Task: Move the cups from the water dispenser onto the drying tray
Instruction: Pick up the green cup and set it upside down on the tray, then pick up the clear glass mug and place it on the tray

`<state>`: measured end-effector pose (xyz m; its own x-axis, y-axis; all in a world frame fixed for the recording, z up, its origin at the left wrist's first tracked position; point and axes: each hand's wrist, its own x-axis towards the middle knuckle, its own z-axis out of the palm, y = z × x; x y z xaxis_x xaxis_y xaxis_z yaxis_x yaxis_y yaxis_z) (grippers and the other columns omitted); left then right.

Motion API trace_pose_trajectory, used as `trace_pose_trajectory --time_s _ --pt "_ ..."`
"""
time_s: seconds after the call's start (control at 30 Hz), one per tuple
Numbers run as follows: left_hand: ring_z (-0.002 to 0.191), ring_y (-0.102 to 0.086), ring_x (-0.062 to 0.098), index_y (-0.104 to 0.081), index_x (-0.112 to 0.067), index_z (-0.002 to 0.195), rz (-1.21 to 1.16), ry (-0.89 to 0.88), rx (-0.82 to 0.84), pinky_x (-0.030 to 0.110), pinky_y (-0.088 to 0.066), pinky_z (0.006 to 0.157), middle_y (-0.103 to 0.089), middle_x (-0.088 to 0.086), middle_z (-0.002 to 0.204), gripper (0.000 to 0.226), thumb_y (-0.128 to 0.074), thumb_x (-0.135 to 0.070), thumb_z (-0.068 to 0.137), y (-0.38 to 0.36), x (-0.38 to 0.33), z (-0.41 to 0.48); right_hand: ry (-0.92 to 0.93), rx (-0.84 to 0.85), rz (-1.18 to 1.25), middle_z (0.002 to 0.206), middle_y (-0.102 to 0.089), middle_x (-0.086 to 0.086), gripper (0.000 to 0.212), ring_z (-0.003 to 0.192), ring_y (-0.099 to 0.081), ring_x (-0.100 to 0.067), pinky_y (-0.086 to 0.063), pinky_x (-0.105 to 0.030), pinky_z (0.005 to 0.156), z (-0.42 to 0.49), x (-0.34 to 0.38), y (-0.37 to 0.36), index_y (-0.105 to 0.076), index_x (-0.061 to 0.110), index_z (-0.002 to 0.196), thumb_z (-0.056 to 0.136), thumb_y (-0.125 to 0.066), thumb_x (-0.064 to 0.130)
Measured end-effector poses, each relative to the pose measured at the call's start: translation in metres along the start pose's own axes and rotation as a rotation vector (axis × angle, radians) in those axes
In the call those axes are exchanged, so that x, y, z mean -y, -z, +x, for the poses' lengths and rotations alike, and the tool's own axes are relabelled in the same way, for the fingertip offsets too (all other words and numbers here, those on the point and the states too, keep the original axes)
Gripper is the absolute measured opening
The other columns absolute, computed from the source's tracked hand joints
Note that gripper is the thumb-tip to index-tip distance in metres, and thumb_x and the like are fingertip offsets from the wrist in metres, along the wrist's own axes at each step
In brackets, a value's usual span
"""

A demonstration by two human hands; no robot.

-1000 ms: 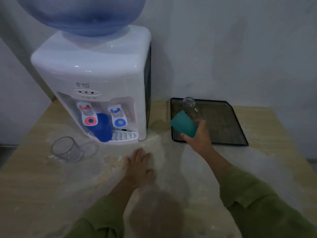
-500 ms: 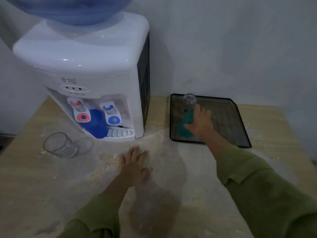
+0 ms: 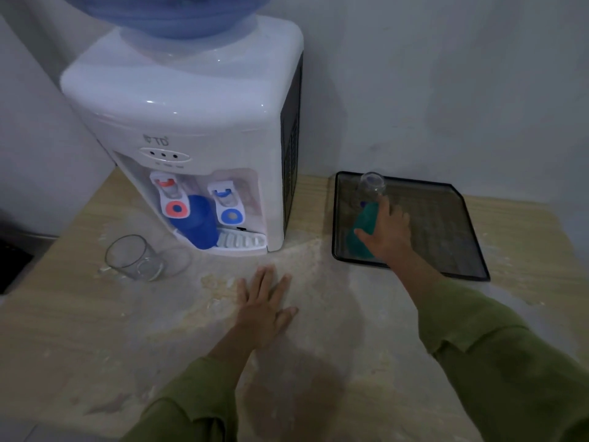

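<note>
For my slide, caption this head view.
Right hand sets teal cup on black drying tray; blue cup waits at dispenser.

Light wooden table (image 3: 79, 330), surface worn and pale-stained at centre. Water dispenser (image 3: 191, 129) stands at the back left. Clear glass (image 3: 134, 258) just left-front of the dispenser; black tray (image 3: 446, 269) to its right; left hand (image 3: 264, 311) flat in front.

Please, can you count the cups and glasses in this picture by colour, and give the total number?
Clear glass cups: 2, one lying on its side on the table, one on the black mesh drying tray
Blue plastic cups: 1, under the dispenser taps
Teal plastic cups: 1, on the tray under the right hand
Total: 4
</note>
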<state>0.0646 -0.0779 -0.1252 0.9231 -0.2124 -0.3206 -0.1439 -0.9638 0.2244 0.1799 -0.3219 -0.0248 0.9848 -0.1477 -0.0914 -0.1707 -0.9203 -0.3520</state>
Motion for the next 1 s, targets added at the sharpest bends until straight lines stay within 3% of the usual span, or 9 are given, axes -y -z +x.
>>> trace_pose_trajectory --time_s 0.17,0.27,0.33,0.43,0.57,0.67,0.8,0.93,1.0 --pt "0.147 0.021 0.026 -0.003 -0.026 0.152 -0.065 -0.052 0.009 0.052 0.011 0.119 0.016 0.008 0.161 0.074 -0.024 -0.06 0.089 0.007 0.01 -0.007 0.077 -0.147 -0.049 0.155 -0.012 -0.024 0.083 0.143 -0.01 -0.041 -0.01 -0.058 0.117 -0.021 0.02 -0.005 -0.018 0.013 0.147 0.082 -0.065 0.034" --pt "0.149 -0.005 0.024 -0.028 -0.019 0.147 -0.231 -0.1 -0.164 0.039 -0.002 0.122 -0.012 0.007 0.161 0.061 -0.045 -0.033 0.09 0.01 0.033 -0.033 0.191 -0.153 -0.091 0.155 -0.015 -0.024 0.077 0.143 -0.011 -0.041 -0.003 -0.059 0.115 -0.042 0.046 -0.02 -0.023 0.013 0.146 0.082 -0.062 0.031" --pt "0.143 -0.028 0.023 -0.041 -0.015 0.141 -0.354 -0.036 -0.287 0.028 -0.014 0.118 -0.034 0.007 0.152 0.056 -0.05 -0.023 0.086 0.013 0.054 -0.052 0.242 -0.07 -0.122 0.155 -0.018 -0.02 0.072 0.143 -0.014 -0.038 -0.003 -0.057 0.116 -0.058 0.066 -0.038 -0.023 0.016 0.145 0.084 -0.057 0.031" --pt "0.124 -0.049 0.025 -0.056 -0.011 0.126 -0.393 0.077 -0.418 0.038 -0.036 0.112 -0.056 0.01 0.131 0.042 -0.056 -0.014 0.084 0.022 0.094 -0.076 0.272 0.141 -0.117 0.152 -0.021 -0.017 0.065 0.141 -0.017 -0.035 -0.006 -0.053 0.117 -0.08 0.095 -0.077 -0.024 0.019 0.144 0.087 -0.051 0.034" --pt "0.099 -0.06 0.027 -0.062 -0.008 0.111 -0.341 0.159 -0.623 0.031 -0.046 0.09 -0.064 0.013 0.111 0.029 -0.064 -0.011 0.083 0.05 0.141 -0.096 0.313 0.38 -0.112 0.151 -0.018 -0.02 0.062 0.141 -0.013 -0.038 -0.005 -0.057 0.116 -0.109 0.123 -0.128 -0.028 0.018 0.14 0.085 -0.052 0.036" --pt "0.098 -0.058 0.029 -0.06 -0.005 0.115 -0.282 0.21 -0.727 0.041 -0.053 0.086 -0.063 0.017 0.112 0.042 -0.075 -0.009 0.076 0.077 0.172 -0.103 0.357 0.393 -0.094 0.153 -0.006 -0.024 0.06 0.142 -0.003 -0.043 -0.004 -0.06 0.114 -0.124 0.133 -0.152 -0.024 0.017 0.139 0.087 -0.047 0.037" --pt "0.109 -0.053 0.034 -0.052 -0.004 0.124 -0.214 0.26 -0.735 0.043 -0.047 0.092 -0.058 0.019 0.122 0.071 -0.086 -0.023 0.064 0.106 0.205 -0.093 0.342 0.344 -0.127 0.157 0.014 -0.022 0.065 0.144 0.016 -0.041 0.01 -0.056 0.115 -0.131 0.128 -0.166 -0.005 0.022 0.149 0.094 -0.031 0.046" --pt "0.126 -0.046 0.037 -0.041 -0.006 0.137 -0.175 0.313 -0.574 0.05 -0.04 0.102 -0.049 0.019 0.137 0.094 -0.085 -0.041 0.062 0.118 0.22 -0.075 0.343 0.311 -0.195 0.157 0.022 -0.019 0.08 0.143 0.022 -0.038 0.015 -0.053 0.114 -0.133 0.125 -0.176 0.009 0.024 0.149 0.077 0.004 0.061" --pt "0.133 -0.039 0.035 -0.031 -0.012 0.144 -0.247 0.398 -0.45 0.051 -0.038 0.106 -0.042 0.015 0.146 0.102 -0.082 -0.049 0.063 0.12 0.222 -0.067 0.341 0.299 -0.216 0.156 0.022 -0.019 0.074 0.144 0.022 -0.037 0.014 -0.054 0.115 -0.132 0.125 -0.179 0.01 0.024 0.148 0.084 -0.001 0.058"
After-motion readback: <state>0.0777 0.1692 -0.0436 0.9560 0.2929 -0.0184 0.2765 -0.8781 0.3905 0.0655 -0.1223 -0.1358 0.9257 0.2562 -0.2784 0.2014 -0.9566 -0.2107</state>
